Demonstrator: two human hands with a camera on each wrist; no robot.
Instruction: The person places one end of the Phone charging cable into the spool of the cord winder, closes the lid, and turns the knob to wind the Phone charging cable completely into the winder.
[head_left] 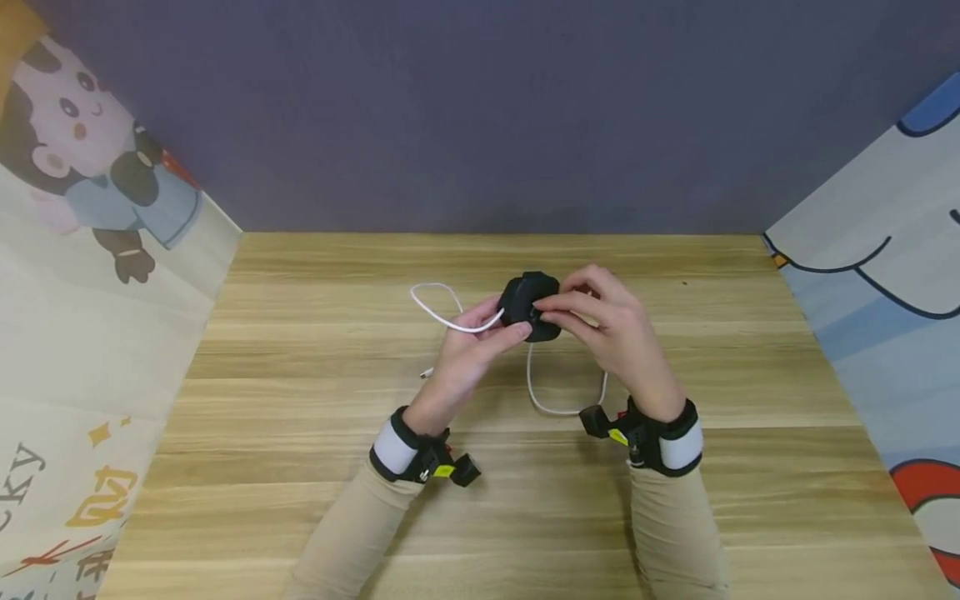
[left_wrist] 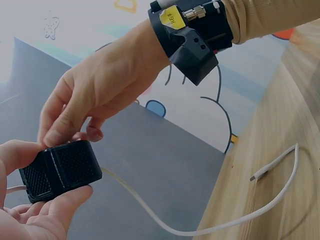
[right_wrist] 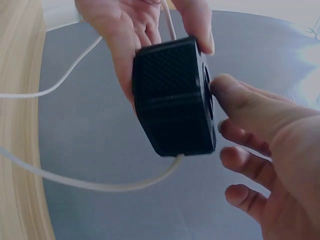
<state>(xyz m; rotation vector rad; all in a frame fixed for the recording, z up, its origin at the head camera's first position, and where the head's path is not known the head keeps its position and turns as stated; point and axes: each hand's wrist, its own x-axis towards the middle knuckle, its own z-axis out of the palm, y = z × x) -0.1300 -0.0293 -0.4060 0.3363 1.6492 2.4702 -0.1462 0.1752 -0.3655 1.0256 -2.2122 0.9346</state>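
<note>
A black, many-sided cable winder (head_left: 529, 307) with textured side faces is held up above the table. My left hand (head_left: 467, 354) grips it from the left, thumb on the near side and fingers behind. White cable (left_wrist: 172, 231) comes out of two opposite sides. My right hand (head_left: 611, 321) has its thumb and fingertips at the round recess in the winder's flat face; the right wrist view shows the thumb (right_wrist: 227, 90) touching there. Its other fingers curl loosely beside the face. What lies inside the recess is mostly hidden by the fingertips.
One cable loop hangs left of the winder, with its metal plug (head_left: 427, 372) low over or on the wooden table (head_left: 300, 433); which, I cannot tell. Another loop (head_left: 558, 412) hangs toward the right wrist. A dark panel (head_left: 480, 117) stands behind, with printed side panels left and right.
</note>
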